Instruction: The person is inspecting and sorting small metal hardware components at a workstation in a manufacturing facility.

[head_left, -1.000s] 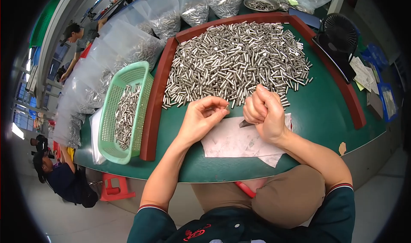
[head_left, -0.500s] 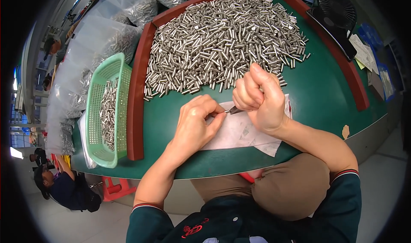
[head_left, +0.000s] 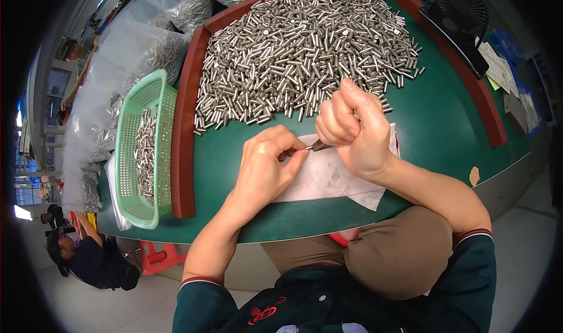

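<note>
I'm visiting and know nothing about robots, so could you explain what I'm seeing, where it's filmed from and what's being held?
There's no robot here, just a person's bare hands. A wide fisheye camera worn on the head looks down, so straight edges look bent.

The left hand pinches a small metal piece. The right hand grips a dark tool, mostly hidden in the fist, its tip at the piece.

A pale cloth lies beneath them on the green table. Beyond is a big pile of metal pins; more sit in the green basket on the left.
</note>
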